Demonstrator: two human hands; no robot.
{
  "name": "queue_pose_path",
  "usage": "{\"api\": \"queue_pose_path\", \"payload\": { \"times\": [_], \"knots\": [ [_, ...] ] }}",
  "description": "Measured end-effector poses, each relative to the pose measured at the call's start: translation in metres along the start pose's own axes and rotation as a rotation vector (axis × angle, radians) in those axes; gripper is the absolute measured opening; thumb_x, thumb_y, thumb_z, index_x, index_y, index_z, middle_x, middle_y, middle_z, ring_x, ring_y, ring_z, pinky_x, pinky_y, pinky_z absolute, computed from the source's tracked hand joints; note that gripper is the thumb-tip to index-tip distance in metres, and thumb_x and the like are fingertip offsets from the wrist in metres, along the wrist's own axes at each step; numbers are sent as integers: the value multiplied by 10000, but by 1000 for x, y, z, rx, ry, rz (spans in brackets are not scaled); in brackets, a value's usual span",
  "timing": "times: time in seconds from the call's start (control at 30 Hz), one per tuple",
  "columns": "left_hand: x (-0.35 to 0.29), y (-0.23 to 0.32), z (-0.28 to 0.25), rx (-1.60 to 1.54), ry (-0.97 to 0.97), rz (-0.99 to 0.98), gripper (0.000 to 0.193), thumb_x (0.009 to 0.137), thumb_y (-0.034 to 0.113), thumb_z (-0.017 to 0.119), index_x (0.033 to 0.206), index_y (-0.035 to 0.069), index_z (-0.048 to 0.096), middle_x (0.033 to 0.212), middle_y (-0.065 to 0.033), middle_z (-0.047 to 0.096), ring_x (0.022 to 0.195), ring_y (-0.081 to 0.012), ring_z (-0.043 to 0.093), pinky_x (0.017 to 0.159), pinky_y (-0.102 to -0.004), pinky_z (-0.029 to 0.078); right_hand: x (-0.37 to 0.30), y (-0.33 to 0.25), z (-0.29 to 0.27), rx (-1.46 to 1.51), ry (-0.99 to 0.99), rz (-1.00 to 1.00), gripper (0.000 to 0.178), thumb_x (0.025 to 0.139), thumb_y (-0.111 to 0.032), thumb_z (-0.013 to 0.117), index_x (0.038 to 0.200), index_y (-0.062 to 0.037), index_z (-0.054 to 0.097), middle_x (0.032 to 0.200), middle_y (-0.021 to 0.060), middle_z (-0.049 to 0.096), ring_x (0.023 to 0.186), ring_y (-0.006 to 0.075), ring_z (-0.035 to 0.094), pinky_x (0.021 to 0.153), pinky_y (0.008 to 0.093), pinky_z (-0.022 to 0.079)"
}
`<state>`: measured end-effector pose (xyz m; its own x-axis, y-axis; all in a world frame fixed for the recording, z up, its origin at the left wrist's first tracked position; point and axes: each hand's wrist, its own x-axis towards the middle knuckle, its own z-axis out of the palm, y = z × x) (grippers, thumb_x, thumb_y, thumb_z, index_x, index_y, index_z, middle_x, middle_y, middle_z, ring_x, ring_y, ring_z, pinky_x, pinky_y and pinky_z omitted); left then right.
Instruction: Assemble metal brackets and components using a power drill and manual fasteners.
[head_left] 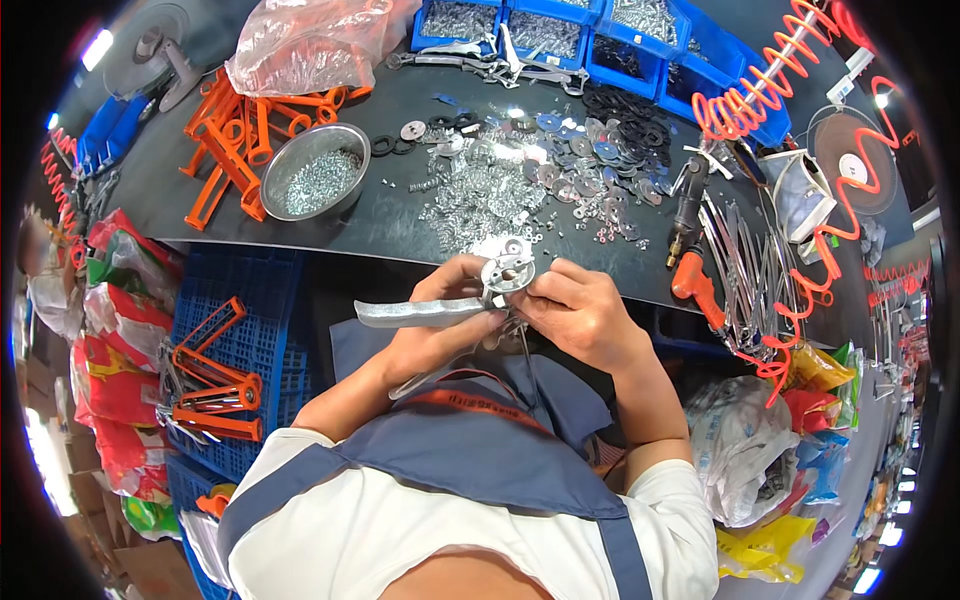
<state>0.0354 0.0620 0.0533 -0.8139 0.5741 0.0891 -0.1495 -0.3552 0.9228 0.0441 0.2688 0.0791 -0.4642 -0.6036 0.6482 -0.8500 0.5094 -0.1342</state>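
Over the table's near edge, my left hand is closed around a silver metal tool body with a round, drum-like head. A long, curved, flat lever sticks out from it to the left, past my fingers. My right hand is closed, its thumb and fingers pinched against the right side of the round head. Whatever small piece those fingertips may hold is hidden. Just beyond my hands lies a heap of small springs mixed with loose metal parts. Flat washers and discs spread out to its right.
A steel bowl of small metal pieces stands left, beside orange frames. Blue bins line the back. To the right lie an orange-and-black air driver, long metal strips and a coiled orange hose.
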Motion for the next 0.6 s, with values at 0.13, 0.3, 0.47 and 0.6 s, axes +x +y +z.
{"api": "queue_pose_path", "payload": {
  "times": [0.13,0.3,0.47,0.6],
  "knots": [
    [6,-4,-11,446,-63,314,90,792,51,656,877,26,636,931,-104,584,893,-197,557,792,-320,428,-17,13,1,448,218,267,193,732,-53,738,914,-12,687,743,56,582,614,171,548,545,280,443],
    [8,1,-9,470,-37,284,93,785,68,666,858,29,624,903,-101,574,855,-209,561,762,-319,434,-22,8,36,867,174,611,307,736,-104,758,1005,7,659,928,81,617,851,156,561,776,308,436],
    [4,-10,-11,556,-184,386,148,736,78,716,812,29,599,873,-103,563,754,-218,567,651,-328,453,-54,-12,54,1496,219,871,465,709,-69,789,1139,-16,621,1053,6,627,1001,103,566,911,271,433],
    [-6,-67,-22,474,-96,339,110,776,63,684,835,34,595,860,-95,566,795,-218,564,712,-331,457,-67,-17,66,1305,82,1004,347,738,-55,758,1050,20,626,1014,35,604,967,119,560,877,287,440]
  ]
}}
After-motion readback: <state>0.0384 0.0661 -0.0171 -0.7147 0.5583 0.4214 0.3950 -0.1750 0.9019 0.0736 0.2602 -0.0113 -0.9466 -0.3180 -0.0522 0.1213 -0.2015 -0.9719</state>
